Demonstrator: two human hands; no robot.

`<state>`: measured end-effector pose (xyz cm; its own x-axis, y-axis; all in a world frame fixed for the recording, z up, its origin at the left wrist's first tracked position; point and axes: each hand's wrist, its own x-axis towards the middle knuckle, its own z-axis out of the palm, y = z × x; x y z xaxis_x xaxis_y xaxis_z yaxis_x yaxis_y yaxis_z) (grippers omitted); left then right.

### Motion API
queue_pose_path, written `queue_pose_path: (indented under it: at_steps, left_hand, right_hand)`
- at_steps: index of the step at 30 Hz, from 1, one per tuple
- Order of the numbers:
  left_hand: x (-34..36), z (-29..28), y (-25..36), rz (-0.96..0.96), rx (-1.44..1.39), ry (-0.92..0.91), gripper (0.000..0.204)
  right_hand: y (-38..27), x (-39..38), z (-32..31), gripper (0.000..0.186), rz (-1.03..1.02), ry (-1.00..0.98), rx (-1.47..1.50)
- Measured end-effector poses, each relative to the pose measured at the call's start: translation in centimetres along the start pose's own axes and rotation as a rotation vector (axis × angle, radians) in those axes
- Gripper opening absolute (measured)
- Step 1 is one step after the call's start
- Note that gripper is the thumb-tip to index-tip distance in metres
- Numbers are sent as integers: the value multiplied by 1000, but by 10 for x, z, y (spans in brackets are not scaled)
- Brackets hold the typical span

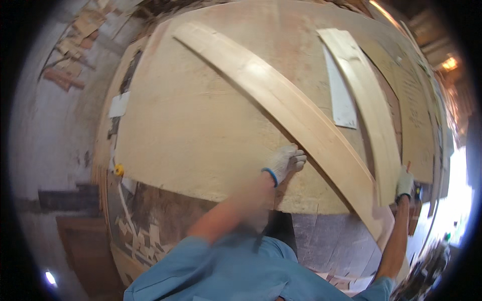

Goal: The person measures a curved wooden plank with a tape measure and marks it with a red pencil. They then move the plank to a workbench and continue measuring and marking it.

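On a big board: left hand pressing long plank, right hand (grip unclear) beside it; could slip.

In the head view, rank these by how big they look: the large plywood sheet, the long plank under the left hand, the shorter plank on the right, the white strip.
1. Large plywood sheet
2. Long plank
3. Shorter plank
4. White strip

The fisheye bends the edges, so the planks' ranking is less sure.
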<state>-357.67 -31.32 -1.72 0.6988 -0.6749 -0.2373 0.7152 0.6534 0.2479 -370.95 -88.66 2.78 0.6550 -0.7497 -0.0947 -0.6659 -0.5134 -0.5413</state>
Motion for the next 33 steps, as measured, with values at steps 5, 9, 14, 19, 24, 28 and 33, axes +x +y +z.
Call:
queue_pose_path:
  at_steps: [5, 9, 14, 19, 24, 28, 33]
  left_hand:
    - [19, 4, 27, 68, 231, 406, 29]
    - [20, 8, 24, 120, 261, 495, 42]
    - [27, 20, 40, 63, 376, 530, 43]
    - [18, 59, 49, 40, 528, 621, 36]
    - [8, 44, 33, 202, 261, 679, 32]
    - [-45, 78, 30, 192, 310, 802, 26]
    - [-142, 35, 18, 320, 242, 698, 33]
  right_hand:
    - [-22, 9, 7, 53, -239, 216, -427]
    - [-48, -60, -17, 34, -224, 18, -306]
    - [-52, -172, -3, 11, -302, -194, -91]
    - [-43, -196, 11, 11, -490, 32, -161]
    - [-39, -207, 20, 21, -579, 76, -265]
    - [-27, -229, 11, 27, -569, -28, -309]
    - [-74, -272, 13, 27, -474, -114, -298]
